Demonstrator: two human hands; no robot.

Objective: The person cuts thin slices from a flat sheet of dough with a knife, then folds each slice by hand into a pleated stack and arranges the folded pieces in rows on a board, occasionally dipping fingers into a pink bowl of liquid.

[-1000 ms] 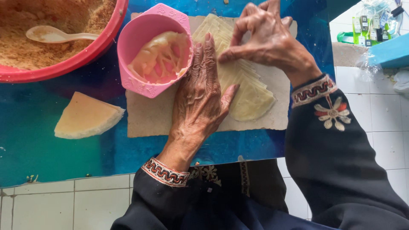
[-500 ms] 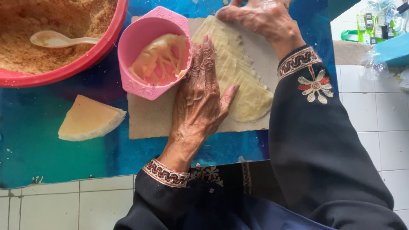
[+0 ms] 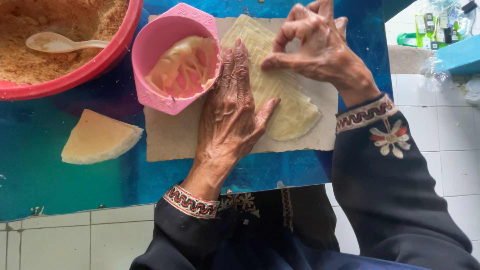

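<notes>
Head cam: left hand (image 3: 232, 117) flat on dough-sheet stack (image 3: 280, 95), right hand (image 3: 315, 47) pinching its top edge. One folded wedge (image 3: 97, 137) done; stack & crumb filling (image 3: 45, 35) left

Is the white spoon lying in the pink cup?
No, the white spoon lies in the red bowl on the brown crumbs, while the pink cup holds only pale paste.

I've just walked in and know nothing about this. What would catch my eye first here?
Two bare hands at the centre: the left hand lies flat on a folded, ridged pastry sheet on a brown paper, while the right hand pinches its upper edge. Beside the left hand sits a pink cup of pale paste. At top left a red bowl holds brown crumbs and a white spoon; a folded pastry wedge lies on the blue surface.
</notes>
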